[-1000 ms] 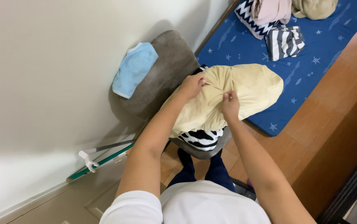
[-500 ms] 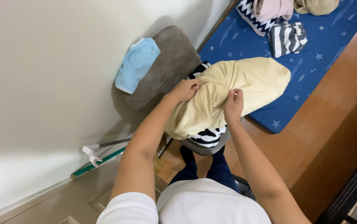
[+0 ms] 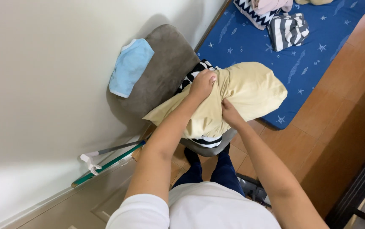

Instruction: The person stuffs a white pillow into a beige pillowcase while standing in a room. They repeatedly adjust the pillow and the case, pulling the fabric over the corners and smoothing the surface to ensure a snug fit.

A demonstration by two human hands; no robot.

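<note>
A pale yellow pillowcase [image 3: 250, 91] covers a bulky pillow held in front of me, above the edge of the blue mattress. My left hand [image 3: 202, 83] grips the top of the yellow fabric at its open end. My right hand [image 3: 229, 112] clutches the same fabric lower down, close beside the left. A black-and-white striped cloth [image 3: 205, 141] pokes out under the pillowcase, and more stripes show above my left hand.
A grey cushion [image 3: 165, 72] leans on the white wall with a light blue cloth [image 3: 130, 67] on it. The blue star-print mattress [image 3: 318, 55] carries striped folded clothes [image 3: 288, 29]. A green-handled mop [image 3: 106, 163] lies by the wall. Brown tile floor at right.
The pillow in its yellow case has lifted slightly and shifted toward the mattress. Both hands keep their grip on the fabric.
</note>
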